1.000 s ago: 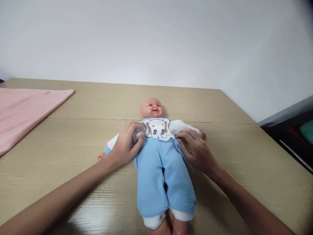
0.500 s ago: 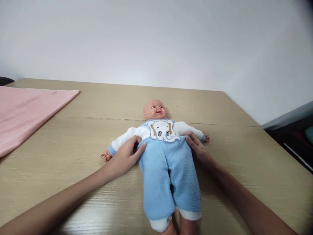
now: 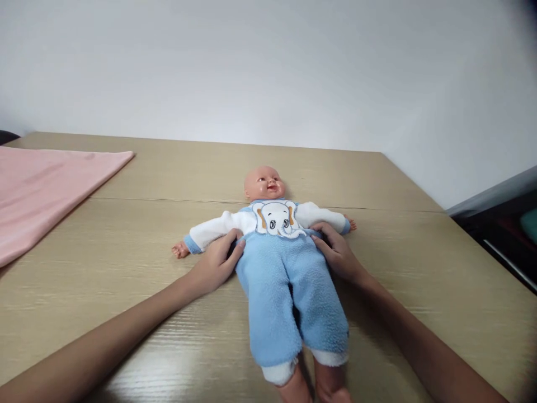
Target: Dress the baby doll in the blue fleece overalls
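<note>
A baby doll (image 3: 277, 252) lies on its back on the wooden table (image 3: 126, 235), head away from me. It wears a light blue fleece romper with white sleeves and an elephant patch on the chest. My left hand (image 3: 216, 263) grips the doll's torso at its left side, under the white sleeve. My right hand (image 3: 338, 254) grips the opposite side of the torso, just below the other sleeve. The doll's bare feet reach the lower edge of the view.
A pink cloth (image 3: 46, 182) lies flat at the table's far left. A plain white wall stands behind the table. Dark furniture (image 3: 503, 224) sits beyond the table's right edge.
My hands slid from the doll's chest down to the sides of its torso. The doll's arms now lie spread out, and the doll has shifted slightly away from me.
</note>
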Motion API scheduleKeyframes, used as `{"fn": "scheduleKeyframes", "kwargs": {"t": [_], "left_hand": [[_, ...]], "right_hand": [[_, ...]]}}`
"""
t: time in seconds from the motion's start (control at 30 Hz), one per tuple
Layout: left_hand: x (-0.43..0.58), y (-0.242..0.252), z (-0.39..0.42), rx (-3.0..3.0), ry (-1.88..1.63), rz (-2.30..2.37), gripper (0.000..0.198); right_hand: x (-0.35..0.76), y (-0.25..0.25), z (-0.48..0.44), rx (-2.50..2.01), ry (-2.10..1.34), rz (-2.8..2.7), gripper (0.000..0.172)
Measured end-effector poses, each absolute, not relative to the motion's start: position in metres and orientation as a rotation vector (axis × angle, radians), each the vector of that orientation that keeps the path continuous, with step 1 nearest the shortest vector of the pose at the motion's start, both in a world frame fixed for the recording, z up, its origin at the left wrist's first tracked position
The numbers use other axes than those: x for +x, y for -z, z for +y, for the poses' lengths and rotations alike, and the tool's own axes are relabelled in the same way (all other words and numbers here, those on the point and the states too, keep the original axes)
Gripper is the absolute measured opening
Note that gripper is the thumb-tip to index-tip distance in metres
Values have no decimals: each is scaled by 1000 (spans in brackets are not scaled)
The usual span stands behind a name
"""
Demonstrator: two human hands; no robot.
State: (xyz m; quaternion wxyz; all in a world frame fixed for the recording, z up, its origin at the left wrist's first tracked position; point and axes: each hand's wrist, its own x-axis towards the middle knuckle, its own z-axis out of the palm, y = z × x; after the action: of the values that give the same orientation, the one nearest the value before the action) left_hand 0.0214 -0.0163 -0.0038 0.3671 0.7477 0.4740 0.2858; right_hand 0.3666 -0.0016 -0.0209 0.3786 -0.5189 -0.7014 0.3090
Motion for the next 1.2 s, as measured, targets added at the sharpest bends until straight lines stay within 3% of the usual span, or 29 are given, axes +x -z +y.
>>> {"fn": "scheduleKeyframes", "kwargs": {"t": [0.2, 0.3, 0.43, 0.5, 0.57, 0.7, 0.9, 0.97, 1.1, 1.2], "left_hand": [[20, 16, -13, 2117, -809, 1358, 11], [16, 20, -9, 2239, -918, 1417, 18], [15, 13, -10, 2329, -1162, 1444, 30], [22, 0, -12, 2379, -1275, 1379, 29], [39, -19, -14, 2445, -1286, 1240, 24], [102, -54, -3, 2631, -983, 1045, 12], [208, -54, 57, 2887, -300, 1109, 54], [227, -48, 75, 2874, -148, 1121, 57], [236, -43, 92, 2836, -97, 1104, 44], [226, -49, 92, 2807, -212, 1141, 48]], "right_hand": [[361, 26, -5, -1473, -635, -1709, 27], [369, 23, -4, -1497, -433, -1803, 15], [383, 15, -3, -1514, -124, -1875, 13], [384, 12, -2, -1531, -104, -1823, 7], [381, 11, -3, -1542, -142, -1705, 14], [371, 14, -5, -1499, -283, -1428, 24], [379, 25, 1, -1419, -335, -1295, 24], [384, 30, 4, -1392, -350, -1260, 24], [389, 36, 9, -1333, -401, -1193, 24], [386, 38, 10, -1302, -413, -1128, 25]]}}
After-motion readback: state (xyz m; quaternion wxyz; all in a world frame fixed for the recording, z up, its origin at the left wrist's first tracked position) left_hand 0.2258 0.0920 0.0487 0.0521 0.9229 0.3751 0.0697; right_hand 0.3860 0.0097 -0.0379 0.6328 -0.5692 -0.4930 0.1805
